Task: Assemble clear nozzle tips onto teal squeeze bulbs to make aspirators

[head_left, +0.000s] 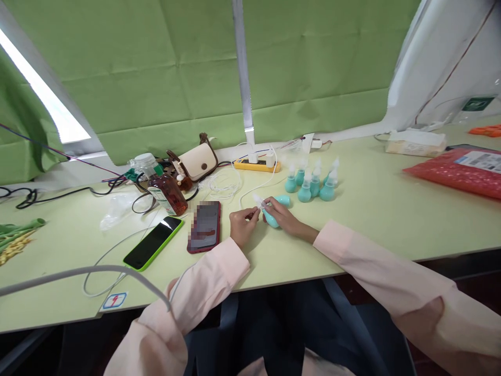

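My right hand (282,215) is wrapped round a turquoise bulb nasal aspirator (271,219), its clear nozzle (258,200) pointing up and to the left. My left hand (244,223) is closed, thumb and index finger pinched together at the base of that nozzle. What exactly lies between those fingertips is too small to make out. Just behind my right hand a turquoise bulb (283,200) lies on its side, partly covered by the hand. Farther back to the right, several turquoise aspirators (304,193) with clear nozzles stand upright in a group.
Left of my hands lie a red-cased phone (204,227) and a green-cased phone (154,243). Behind them are a tilted bottle (168,193) and a cream bag (199,161). White cables run from a yellow power strip (256,166). A red package (462,169) is at right.
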`<state>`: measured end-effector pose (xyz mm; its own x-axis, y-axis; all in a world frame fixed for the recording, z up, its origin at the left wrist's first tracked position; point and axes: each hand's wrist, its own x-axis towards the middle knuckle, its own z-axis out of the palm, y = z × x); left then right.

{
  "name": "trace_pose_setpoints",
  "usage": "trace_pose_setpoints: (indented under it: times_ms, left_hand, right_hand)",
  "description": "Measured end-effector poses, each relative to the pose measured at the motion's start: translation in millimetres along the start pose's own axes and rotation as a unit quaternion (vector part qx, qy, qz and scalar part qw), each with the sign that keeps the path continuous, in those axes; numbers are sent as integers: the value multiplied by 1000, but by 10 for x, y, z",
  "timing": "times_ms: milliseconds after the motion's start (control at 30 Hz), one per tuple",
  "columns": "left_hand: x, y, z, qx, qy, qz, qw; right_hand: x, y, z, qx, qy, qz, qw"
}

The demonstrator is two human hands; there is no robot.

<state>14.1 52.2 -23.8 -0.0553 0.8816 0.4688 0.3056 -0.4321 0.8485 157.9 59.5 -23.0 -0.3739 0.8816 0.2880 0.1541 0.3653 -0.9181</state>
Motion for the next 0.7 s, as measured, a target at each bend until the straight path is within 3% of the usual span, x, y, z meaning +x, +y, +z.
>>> trace_pose_setpoints:
  times_ms: [333,700]
  left_hand:
    - [53,21,-4,-70,-30,-60,995]
    - [48,41,-21,-87,-33,-79,992]
  right_hand:
    - [-2,15,-5,-9,6,4,1000]
    - [-15,3,1,-38,-8,-24,999]
